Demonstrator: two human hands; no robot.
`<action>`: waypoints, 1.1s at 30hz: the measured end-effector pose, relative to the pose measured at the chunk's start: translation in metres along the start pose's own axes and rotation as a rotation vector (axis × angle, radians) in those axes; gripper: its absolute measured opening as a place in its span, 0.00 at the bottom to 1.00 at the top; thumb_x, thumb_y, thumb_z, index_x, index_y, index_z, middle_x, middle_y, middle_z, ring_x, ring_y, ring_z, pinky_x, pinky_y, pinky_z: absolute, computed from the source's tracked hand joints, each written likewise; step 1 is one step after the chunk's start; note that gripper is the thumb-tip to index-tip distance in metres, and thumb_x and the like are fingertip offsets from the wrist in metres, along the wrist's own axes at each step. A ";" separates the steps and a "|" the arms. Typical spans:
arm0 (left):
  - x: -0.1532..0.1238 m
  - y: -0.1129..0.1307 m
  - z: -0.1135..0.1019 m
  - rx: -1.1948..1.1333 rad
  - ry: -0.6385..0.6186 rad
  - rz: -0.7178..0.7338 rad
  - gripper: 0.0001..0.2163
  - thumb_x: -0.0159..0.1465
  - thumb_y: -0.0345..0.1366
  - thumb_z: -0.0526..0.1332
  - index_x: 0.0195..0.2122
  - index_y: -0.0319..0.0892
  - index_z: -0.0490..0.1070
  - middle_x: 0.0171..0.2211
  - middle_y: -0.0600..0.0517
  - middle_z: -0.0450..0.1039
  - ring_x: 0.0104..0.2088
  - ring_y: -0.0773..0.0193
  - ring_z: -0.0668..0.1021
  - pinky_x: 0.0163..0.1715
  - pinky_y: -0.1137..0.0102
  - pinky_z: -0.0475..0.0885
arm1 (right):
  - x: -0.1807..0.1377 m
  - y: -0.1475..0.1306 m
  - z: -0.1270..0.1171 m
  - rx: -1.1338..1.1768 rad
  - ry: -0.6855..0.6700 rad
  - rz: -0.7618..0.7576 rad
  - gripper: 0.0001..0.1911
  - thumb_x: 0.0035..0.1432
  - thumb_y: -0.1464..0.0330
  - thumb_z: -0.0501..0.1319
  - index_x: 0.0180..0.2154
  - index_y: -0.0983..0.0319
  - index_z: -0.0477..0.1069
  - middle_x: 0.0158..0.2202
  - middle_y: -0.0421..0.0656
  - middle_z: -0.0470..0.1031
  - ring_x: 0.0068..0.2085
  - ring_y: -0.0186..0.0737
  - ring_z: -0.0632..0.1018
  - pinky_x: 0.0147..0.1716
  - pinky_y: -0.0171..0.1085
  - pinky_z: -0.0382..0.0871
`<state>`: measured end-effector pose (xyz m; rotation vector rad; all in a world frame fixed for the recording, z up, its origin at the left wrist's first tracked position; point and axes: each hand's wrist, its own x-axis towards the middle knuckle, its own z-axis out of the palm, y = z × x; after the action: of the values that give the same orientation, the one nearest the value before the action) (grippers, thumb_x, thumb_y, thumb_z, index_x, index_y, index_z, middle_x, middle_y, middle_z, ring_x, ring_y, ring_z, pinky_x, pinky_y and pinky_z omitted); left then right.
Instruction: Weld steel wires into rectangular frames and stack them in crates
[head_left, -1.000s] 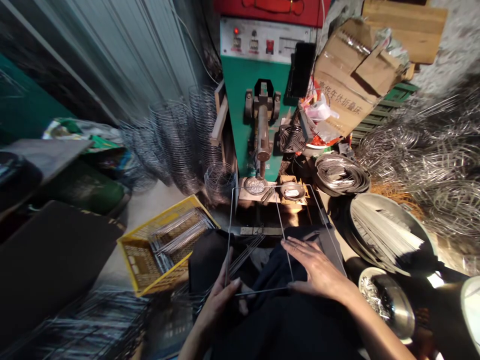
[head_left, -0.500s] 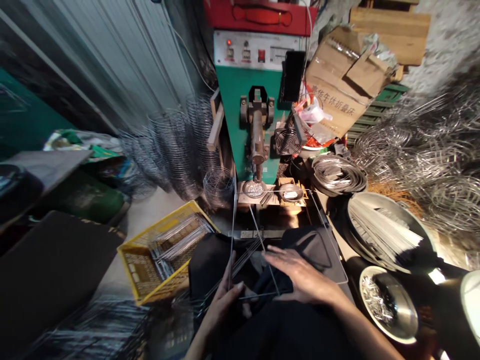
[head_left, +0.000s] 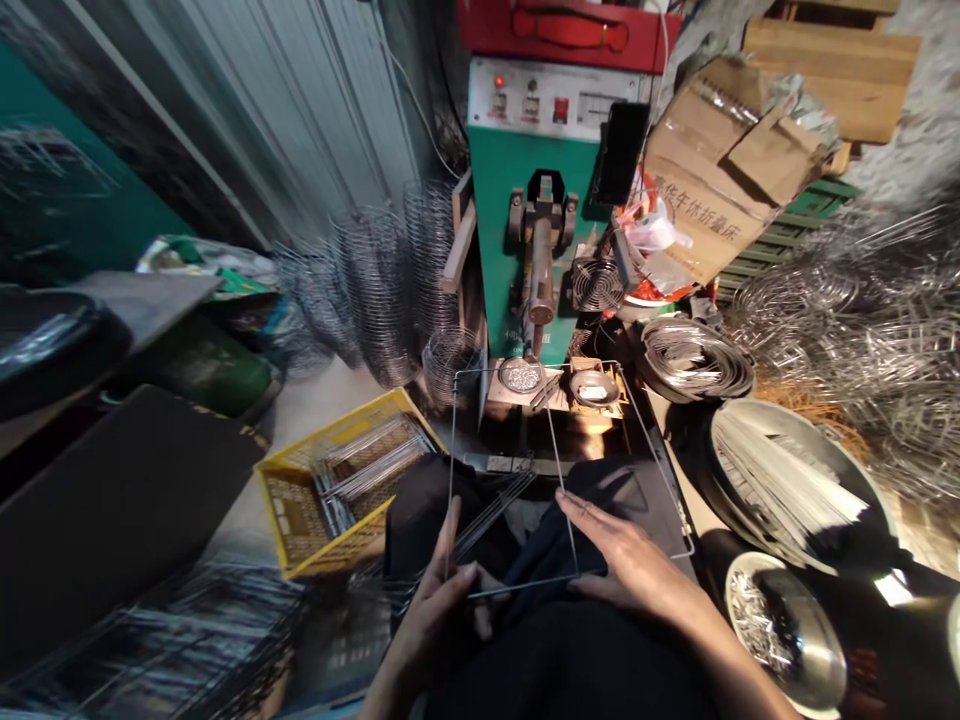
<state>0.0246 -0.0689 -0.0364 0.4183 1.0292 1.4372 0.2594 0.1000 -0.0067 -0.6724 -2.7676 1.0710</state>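
A rectangular wire frame (head_left: 451,450) rests on my lap, its far edge near the green welding machine (head_left: 525,190). My left hand (head_left: 442,605) grips the frame's near left corner with curled fingers. My right hand (head_left: 626,560) lies on the dark cloth over my lap, fingers closed on a straight cross wire (head_left: 561,480) that runs across the frame toward the machine. A bundle of thin rods (head_left: 491,510) lies on my lap under the frame.
A yellow crate (head_left: 300,500) with wire pieces stands at left. Two small metal dishes (head_left: 521,375) sit at the machine's base. Flat strip coils (head_left: 694,355), a pan of cut wires (head_left: 780,480) and a bowl of small parts (head_left: 787,630) are at right. Wire springs (head_left: 375,280) stand behind.
My right hand slid the cross wire left, then back right across the frame. My left hand kept its hold on the corner. My view has shifted slightly.
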 end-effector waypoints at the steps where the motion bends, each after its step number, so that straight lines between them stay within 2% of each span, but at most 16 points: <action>1: 0.000 0.000 -0.001 0.009 -0.005 0.006 0.45 0.67 0.40 0.61 0.71 0.53 0.24 0.29 0.50 0.80 0.18 0.64 0.78 0.23 0.72 0.70 | 0.000 0.000 0.000 0.005 -0.003 0.008 0.55 0.52 0.71 0.70 0.72 0.51 0.41 0.71 0.43 0.49 0.68 0.48 0.59 0.67 0.46 0.57; 5: -0.001 -0.002 -0.001 0.022 -0.017 0.034 0.42 0.69 0.39 0.59 0.71 0.55 0.26 0.27 0.52 0.79 0.17 0.65 0.77 0.23 0.74 0.69 | 0.001 -0.001 -0.002 0.029 -0.017 0.038 0.56 0.49 0.74 0.70 0.72 0.52 0.43 0.71 0.41 0.50 0.68 0.47 0.59 0.68 0.46 0.55; 9: 0.002 -0.004 0.001 -0.006 -0.021 0.071 0.41 0.69 0.38 0.59 0.72 0.52 0.26 0.22 0.54 0.76 0.17 0.66 0.76 0.22 0.75 0.68 | 0.004 -0.004 -0.007 0.058 -0.024 0.083 0.55 0.47 0.76 0.69 0.71 0.52 0.46 0.71 0.41 0.51 0.68 0.48 0.59 0.68 0.47 0.55; 15: 0.006 -0.003 -0.001 -0.020 -0.030 0.053 0.42 0.69 0.38 0.59 0.71 0.55 0.24 0.31 0.49 0.81 0.17 0.66 0.77 0.21 0.76 0.68 | 0.010 -0.009 -0.015 0.062 -0.029 0.106 0.55 0.47 0.77 0.70 0.71 0.51 0.47 0.71 0.40 0.52 0.68 0.46 0.61 0.67 0.44 0.57; 22: 0.010 0.001 -0.002 -0.048 -0.062 0.074 0.43 0.69 0.36 0.59 0.71 0.56 0.23 0.30 0.50 0.81 0.17 0.65 0.78 0.20 0.76 0.69 | 0.017 -0.008 -0.016 0.077 -0.022 0.104 0.55 0.46 0.80 0.69 0.71 0.53 0.48 0.70 0.41 0.52 0.68 0.47 0.60 0.68 0.44 0.55; 27: 0.010 0.003 0.000 -0.082 0.003 0.035 0.41 0.69 0.34 0.59 0.71 0.57 0.28 0.31 0.50 0.81 0.15 0.68 0.76 0.18 0.77 0.68 | 0.020 -0.005 -0.017 0.088 -0.027 0.077 0.55 0.47 0.80 0.69 0.71 0.52 0.46 0.71 0.41 0.51 0.68 0.47 0.59 0.68 0.45 0.55; 33: 0.006 0.002 0.002 -0.105 0.050 0.018 0.41 0.69 0.32 0.58 0.70 0.60 0.25 0.29 0.53 0.80 0.11 0.72 0.70 0.12 0.80 0.61 | 0.016 -0.004 -0.013 0.109 -0.001 0.028 0.53 0.52 0.77 0.68 0.71 0.51 0.42 0.71 0.42 0.50 0.68 0.48 0.60 0.68 0.47 0.56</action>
<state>0.0244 -0.0628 -0.0358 0.3178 0.9870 1.5173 0.2467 0.1124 0.0044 -0.6987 -2.6849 1.2179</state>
